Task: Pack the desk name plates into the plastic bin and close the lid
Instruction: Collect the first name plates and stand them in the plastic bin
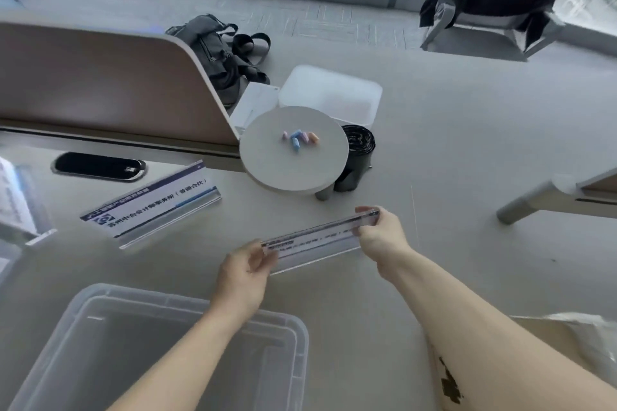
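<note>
Acrylic name plates: 2 | held plate [315,241]: left hand [242,272] + right hand [380,237] gripping ends | desk plate [153,207] | bin [160,350]: 1

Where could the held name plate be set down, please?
The clear plastic bin looks empty. Bare desk lies between it and the standing name plate. Both hands, left and right, grip the held name plate.

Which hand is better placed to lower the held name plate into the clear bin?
Probably the left hand: it grips the name plate end nearest the clear bin, directly above its rim. The right hand is farther away.
</note>
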Tool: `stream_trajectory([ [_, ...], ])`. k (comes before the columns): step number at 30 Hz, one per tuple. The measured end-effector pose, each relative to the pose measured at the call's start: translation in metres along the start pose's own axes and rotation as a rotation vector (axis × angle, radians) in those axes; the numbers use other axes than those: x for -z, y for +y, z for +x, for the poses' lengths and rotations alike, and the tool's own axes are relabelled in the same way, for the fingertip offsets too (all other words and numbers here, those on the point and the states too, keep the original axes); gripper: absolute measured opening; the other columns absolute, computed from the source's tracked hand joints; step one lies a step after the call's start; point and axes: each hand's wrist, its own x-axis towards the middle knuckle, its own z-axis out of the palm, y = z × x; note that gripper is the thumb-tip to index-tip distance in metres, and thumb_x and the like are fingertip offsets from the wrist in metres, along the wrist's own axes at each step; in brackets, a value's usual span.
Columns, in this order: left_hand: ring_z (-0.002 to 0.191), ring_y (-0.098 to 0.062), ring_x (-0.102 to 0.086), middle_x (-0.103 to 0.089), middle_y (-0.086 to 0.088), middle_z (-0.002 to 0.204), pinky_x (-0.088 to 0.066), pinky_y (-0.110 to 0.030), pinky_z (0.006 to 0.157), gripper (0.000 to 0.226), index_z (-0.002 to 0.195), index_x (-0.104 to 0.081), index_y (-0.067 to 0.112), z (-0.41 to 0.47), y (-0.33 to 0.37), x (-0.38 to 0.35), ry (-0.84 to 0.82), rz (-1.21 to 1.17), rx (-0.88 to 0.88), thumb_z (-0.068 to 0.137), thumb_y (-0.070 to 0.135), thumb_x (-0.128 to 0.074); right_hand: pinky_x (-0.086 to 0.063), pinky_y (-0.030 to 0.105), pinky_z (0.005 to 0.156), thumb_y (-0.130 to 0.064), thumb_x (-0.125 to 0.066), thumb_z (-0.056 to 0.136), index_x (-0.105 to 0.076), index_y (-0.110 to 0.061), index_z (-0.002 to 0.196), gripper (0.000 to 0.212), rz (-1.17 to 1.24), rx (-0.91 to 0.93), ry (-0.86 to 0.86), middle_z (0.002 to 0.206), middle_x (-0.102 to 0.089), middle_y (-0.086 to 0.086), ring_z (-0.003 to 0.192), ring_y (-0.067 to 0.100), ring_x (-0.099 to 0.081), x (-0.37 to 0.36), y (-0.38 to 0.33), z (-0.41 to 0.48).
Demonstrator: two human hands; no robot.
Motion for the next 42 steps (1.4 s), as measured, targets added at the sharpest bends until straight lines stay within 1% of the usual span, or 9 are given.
stream_trajectory([
  [2,0.066,-0.012,-0.047,-0.050,0.004,0.067,-0.036,-0.011,0.059,0.033,0.068,-0.049,0.012,0.013,0.008,-0.001,0.037,-0.143,0.026,0.095,0.008,-0.068,-0.046,0.025,0.066,0.000,-0.054,0.089,-0.066,-0.017,0.103,0.025,0.049,-0.014,0.044,0.092,-0.068,0.000,0.088,0.021,-0.064,-0.003,0.009,-0.006],
  [4,0.064,-0.006,-0.045,-0.049,0.011,0.065,-0.035,-0.010,0.061,0.030,0.072,-0.050,0.017,0.024,0.017,-0.001,0.058,-0.211,0.026,0.097,0.007,-0.064,-0.044,0.025,0.065,-0.007,-0.059,0.093,-0.065,-0.015,0.098,0.011,0.060,0.013,0.083,0.083,-0.065,-0.003,0.078,0.016,-0.058,-0.004,0.018,-0.015],
  [8,0.067,-0.003,-0.052,-0.060,0.023,0.064,-0.041,-0.027,0.078,0.018,0.083,-0.062,0.022,0.033,0.029,0.005,-0.024,-0.264,0.044,0.099,0.014,-0.062,-0.044,0.026,0.065,-0.016,-0.059,0.097,-0.064,-0.011,0.093,0.008,0.051,0.141,0.181,0.078,-0.063,-0.001,0.071,0.015,-0.055,0.001,0.024,-0.041],
  [14,0.088,-0.007,-0.067,-0.074,0.009,0.091,-0.056,-0.034,0.089,0.010,0.092,-0.067,0.027,-0.003,0.064,0.060,-0.112,-0.136,-0.013,0.099,0.033,-0.062,-0.055,0.034,0.078,-0.028,-0.063,0.095,-0.068,-0.020,0.088,0.012,0.050,0.211,0.219,0.084,-0.075,-0.003,0.083,0.015,-0.070,0.012,-0.002,-0.117],
  [19,0.086,-0.010,-0.066,-0.074,0.007,0.092,-0.057,-0.043,0.093,0.016,0.096,-0.068,0.026,-0.041,0.108,0.119,-0.154,-0.188,-0.039,0.097,0.041,-0.060,-0.058,0.039,0.082,-0.038,-0.064,0.092,-0.069,-0.022,0.090,0.018,0.080,0.239,0.265,0.087,-0.077,-0.004,0.087,0.014,-0.072,0.014,-0.050,-0.182],
  [24,0.091,-0.011,-0.067,-0.073,0.009,0.090,-0.058,-0.044,0.089,0.019,0.090,-0.067,0.033,-0.085,0.162,0.187,-0.150,-0.207,-0.156,0.093,0.050,-0.060,-0.056,0.038,0.084,-0.032,-0.067,0.091,-0.063,-0.024,0.091,0.009,0.152,0.331,0.306,0.092,-0.073,-0.002,0.091,0.020,-0.070,0.025,-0.113,-0.244],
  [29,0.080,-0.016,-0.063,-0.071,-0.001,0.093,-0.059,-0.050,0.082,0.026,0.093,-0.067,0.024,-0.127,0.203,0.270,-0.051,-0.195,-0.241,0.094,0.049,-0.061,-0.056,0.041,0.086,-0.032,-0.069,0.089,-0.063,-0.023,0.092,0.011,0.195,0.473,0.219,0.092,-0.073,0.002,0.091,0.024,-0.070,0.015,-0.178,-0.295],
  [35,0.082,-0.020,-0.063,-0.066,0.004,0.086,-0.063,-0.046,0.078,0.015,0.091,-0.064,0.021,-0.156,0.202,0.381,0.180,-0.174,-0.285,0.096,0.036,-0.064,-0.054,0.037,0.092,-0.039,-0.067,0.090,-0.062,-0.016,0.114,0.034,0.208,0.565,0.055,0.107,-0.069,0.002,0.100,0.019,-0.065,-0.057,-0.236,-0.343],
  [42,0.091,-0.027,-0.068,-0.070,0.000,0.095,-0.062,-0.043,0.078,0.011,0.092,-0.065,0.025,-0.173,0.141,0.517,0.348,-0.239,-0.249,0.097,0.034,-0.064,-0.049,0.028,0.084,-0.034,-0.061,0.095,-0.064,-0.022,0.100,0.014,0.138,0.671,-0.112,0.096,-0.069,-0.006,0.093,0.007,-0.063,-0.174,-0.296,-0.412],
])
